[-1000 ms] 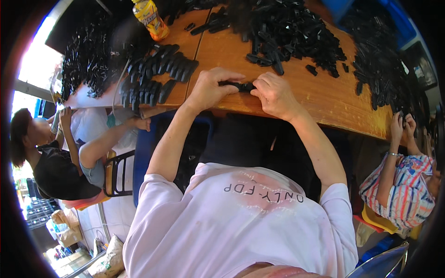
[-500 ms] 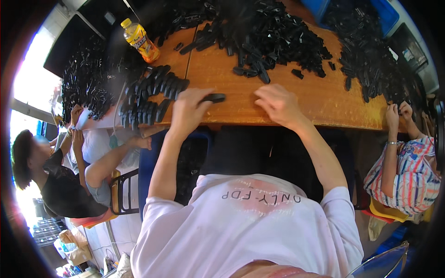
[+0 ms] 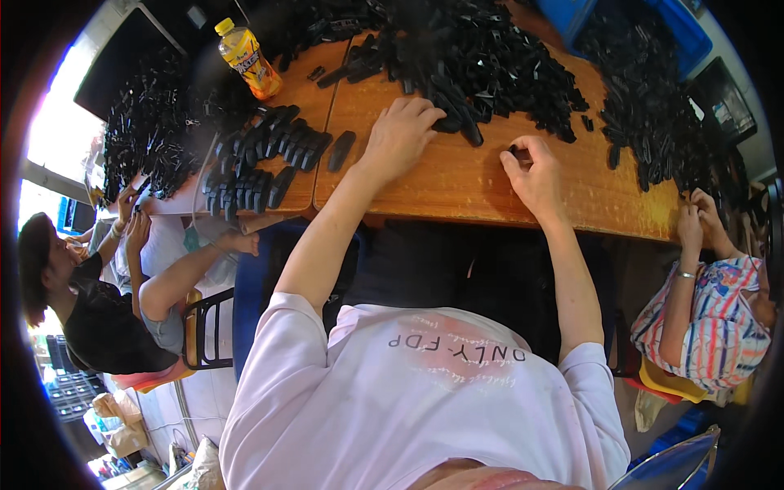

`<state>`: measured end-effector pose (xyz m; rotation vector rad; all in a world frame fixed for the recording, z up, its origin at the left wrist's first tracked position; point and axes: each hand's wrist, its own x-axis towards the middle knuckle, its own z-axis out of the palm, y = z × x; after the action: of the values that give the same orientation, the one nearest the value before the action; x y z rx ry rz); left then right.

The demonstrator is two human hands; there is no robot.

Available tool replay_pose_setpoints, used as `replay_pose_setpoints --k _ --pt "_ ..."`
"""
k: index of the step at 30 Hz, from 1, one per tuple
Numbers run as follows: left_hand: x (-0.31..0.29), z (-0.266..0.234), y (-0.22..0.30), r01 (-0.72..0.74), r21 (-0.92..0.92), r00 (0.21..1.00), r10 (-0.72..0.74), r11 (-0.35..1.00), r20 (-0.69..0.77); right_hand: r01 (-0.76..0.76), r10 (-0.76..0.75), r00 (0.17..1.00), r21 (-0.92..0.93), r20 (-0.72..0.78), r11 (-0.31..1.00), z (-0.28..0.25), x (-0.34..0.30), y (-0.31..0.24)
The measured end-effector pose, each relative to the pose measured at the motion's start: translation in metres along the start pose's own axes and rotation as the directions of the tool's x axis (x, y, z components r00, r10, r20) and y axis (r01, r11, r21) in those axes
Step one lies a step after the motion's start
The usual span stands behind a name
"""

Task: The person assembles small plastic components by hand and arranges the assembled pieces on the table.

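Observation:
My left hand [image 3: 402,137] reaches to the near edge of a big heap of black plastic parts [image 3: 498,73]. Its fingers are stretched forward, and the tips touch a long black part [image 3: 447,121] there; no firm grip shows. To the right, my right hand [image 3: 536,178] is held over the table with thumb and forefinger pinched on a small black piece [image 3: 513,150], mostly covered by the fingers. A single smooth, elongated black part [image 3: 341,151] lies left of my left forearm, beside rows of similar parts [image 3: 282,147].
On the wooden table [image 3: 384,192], a yellow-capped drink bottle [image 3: 249,61] stands at the back left. More black parts are heaped at left [image 3: 151,139] and right [image 3: 645,106], near a blue bin [image 3: 682,37]. One person [image 3: 106,318] sits at left, another [image 3: 702,318] at right.
The elongated part from my left hand now lies beside the rows. That hand has moved right to the heap. My right hand has shifted right and now pinches a small black piece.

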<state>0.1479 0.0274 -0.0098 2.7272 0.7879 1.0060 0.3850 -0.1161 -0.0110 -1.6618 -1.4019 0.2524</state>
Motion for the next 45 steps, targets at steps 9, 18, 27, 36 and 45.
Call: replay_pose_setpoints --k 9,18,27,36,45 --pt "-0.044 -0.025 0.016 0.083 -0.089 0.993 -0.075 0.993 0.087 0.338 -0.331 0.941 -0.142 0.071 0.931 0.014 -0.030 -0.012" --pt "-0.049 -0.035 0.021 0.239 -0.422 0.971 -0.219 0.875 0.095 0.374 -0.330 0.922 -0.252 0.201 0.892 0.013 -0.013 -0.028" --pt "-0.049 -0.035 0.018 0.269 -0.438 0.963 -0.237 0.858 0.127 0.421 -0.385 0.891 -0.122 0.242 0.899 0.027 -0.001 -0.035" --pt "-0.047 -0.038 0.020 0.259 -0.440 0.966 -0.223 0.860 0.133 0.365 -0.363 0.880 0.052 0.305 0.929 0.030 0.003 -0.031" --pt "-0.037 -0.032 0.018 0.301 -0.555 0.953 -0.222 0.776 0.207 0.645 -0.614 0.727 0.003 0.306 0.765 0.060 0.015 -0.042"
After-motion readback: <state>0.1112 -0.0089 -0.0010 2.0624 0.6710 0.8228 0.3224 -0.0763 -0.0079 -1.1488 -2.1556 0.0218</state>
